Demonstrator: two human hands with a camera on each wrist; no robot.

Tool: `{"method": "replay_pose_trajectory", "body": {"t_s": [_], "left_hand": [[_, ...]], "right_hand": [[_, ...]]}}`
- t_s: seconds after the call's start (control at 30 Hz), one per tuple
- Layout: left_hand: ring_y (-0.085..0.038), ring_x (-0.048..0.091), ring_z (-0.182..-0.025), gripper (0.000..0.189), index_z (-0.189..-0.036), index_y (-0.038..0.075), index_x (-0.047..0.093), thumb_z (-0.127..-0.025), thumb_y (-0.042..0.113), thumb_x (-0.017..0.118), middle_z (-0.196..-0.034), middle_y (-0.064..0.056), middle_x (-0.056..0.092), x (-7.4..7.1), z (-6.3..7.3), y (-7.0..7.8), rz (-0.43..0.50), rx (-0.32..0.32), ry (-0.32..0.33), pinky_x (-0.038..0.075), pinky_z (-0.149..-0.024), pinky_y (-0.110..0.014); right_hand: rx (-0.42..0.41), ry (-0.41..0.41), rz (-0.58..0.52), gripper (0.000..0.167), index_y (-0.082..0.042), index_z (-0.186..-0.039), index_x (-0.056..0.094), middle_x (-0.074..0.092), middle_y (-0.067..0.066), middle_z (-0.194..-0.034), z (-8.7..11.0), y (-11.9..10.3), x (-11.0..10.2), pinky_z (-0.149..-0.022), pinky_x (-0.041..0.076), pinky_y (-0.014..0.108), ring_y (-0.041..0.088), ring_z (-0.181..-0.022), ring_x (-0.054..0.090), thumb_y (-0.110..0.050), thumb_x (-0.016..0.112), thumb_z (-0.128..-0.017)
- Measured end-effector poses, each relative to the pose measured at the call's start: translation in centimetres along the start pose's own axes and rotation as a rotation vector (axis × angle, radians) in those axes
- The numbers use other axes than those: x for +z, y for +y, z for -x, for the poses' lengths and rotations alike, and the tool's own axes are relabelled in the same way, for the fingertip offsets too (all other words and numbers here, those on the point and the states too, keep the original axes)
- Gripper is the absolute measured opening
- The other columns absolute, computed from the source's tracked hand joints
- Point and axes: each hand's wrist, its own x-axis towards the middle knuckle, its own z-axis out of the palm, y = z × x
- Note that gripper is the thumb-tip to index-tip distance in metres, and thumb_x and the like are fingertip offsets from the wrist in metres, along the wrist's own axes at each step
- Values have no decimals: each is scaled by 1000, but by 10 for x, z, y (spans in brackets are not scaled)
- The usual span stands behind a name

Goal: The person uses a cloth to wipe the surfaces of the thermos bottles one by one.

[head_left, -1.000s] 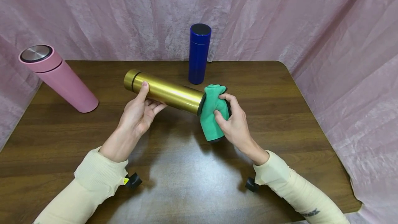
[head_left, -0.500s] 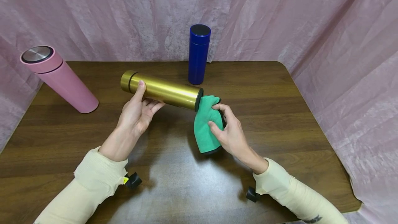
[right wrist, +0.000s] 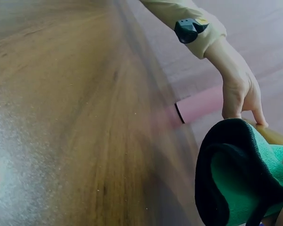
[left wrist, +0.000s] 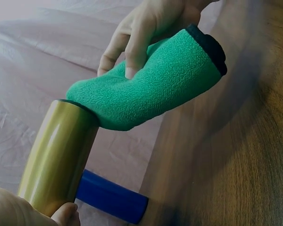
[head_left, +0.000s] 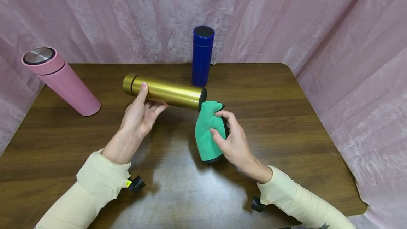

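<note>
My left hand (head_left: pixel 138 123) grips a gold thermos bottle (head_left: pixel 173 93) near its capped end, thumb on top. The bottle is held above the table, nearly level, with its dark base toward the right. A green cloth (head_left: pixel 208 133) with black edging hangs folded from my right hand (head_left: pixel 235 140), which pinches it between thumb and fingers. In the left wrist view the cloth (left wrist: pixel 146 89) lies against the rim of the base of the gold bottle (left wrist: pixel 61 150). The right wrist view shows the cloth's black-edged fold (right wrist: pixel 226 165) close up; it hides most of the bottle there.
On the wooden table (head_left: pixel 279 123) a blue thermos (head_left: pixel 202 57) stands upright behind the gold one. A pink thermos (head_left: pixel 65 84) stands at the left. Pink curtains (head_left: pixel 143 17) hang behind the table and along its right side.
My right hand has moved the cloth down and slightly left, from over the bottle's base to its lower rim. The gold bottle has shifted slightly left and tilts less.
</note>
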Motion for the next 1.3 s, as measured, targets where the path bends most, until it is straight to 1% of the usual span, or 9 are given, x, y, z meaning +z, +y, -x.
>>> {"method": "replay_pose_trajectory", "body": {"t_s": [0.13,0.2,0.37,0.53,0.7,0.87,1.0,1.13,1.3], "left_hand": [[-32,16,-155,73,-162,20,20,-102,30,61,-167,-15,11,-1,0,0,13,-3,13,32,-118,-45],[-33,17,-155,73,-161,20,21,-102,30,62,-167,-15,12,-1,0,0,18,-6,17,32,-118,-45],[-33,19,-155,69,-159,20,25,-101,30,62,-166,-14,16,-1,0,1,22,-15,22,33,-118,-46],[-33,20,-155,69,-159,22,25,-101,30,62,-166,-13,16,-1,-1,1,26,-30,29,33,-118,-46],[-34,23,-153,67,-157,22,28,-101,30,64,-164,-12,21,-2,-1,1,32,-32,38,34,-117,-47],[-35,27,-152,64,-154,20,32,-100,30,65,-162,-13,25,-3,-1,0,-6,-31,33,37,-115,-46],[-35,30,-151,59,-151,18,35,-101,32,63,-158,-12,30,-4,-1,-1,-61,-21,37,39,-114,-45],[-35,30,-151,56,-150,17,37,-101,32,61,-156,-12,32,-5,-2,-2,-101,-17,30,38,-115,-44],[-35,27,-152,60,-152,15,32,-103,33,60,-159,-15,27,-7,-3,-2,-145,-16,18,35,-118,-44]], "right_hand": [[-53,10,17,47,-4,-132,55,66,12,-116,3,1,1,-82,57,32,20,-99,65,4,74,-89],[-94,27,35,47,-5,-132,55,65,11,-118,4,1,2,-82,56,32,20,-99,64,4,74,-90],[-238,87,104,44,-2,-129,56,63,13,-121,3,1,5,-88,54,32,24,-103,63,4,73,-89],[-385,121,115,38,3,-124,57,63,17,-118,-2,-1,7,-95,51,31,31,-106,63,6,70,-88],[-467,145,104,33,5,-121,57,62,20,-116,-12,-4,7,-94,52,31,33,-104,63,5,67,-89],[-500,182,107,31,5,-120,59,62,21,-117,-21,-7,4,-91,53,31,33,-102,63,7,65,-89],[-498,206,124,32,4,-121,61,62,20,-118,-28,-7,2,-90,54,33,31,-103,63,6,63,-89],[-476,219,154,33,3,-121,62,63,19,-117,-32,-5,0,-88,55,34,29,-102,64,6,62,-88],[-408,205,214,33,1,-120,63,62,16,-114,-35,1,-5,-86,54,37,27,-101,62,6,63,-88]]}}
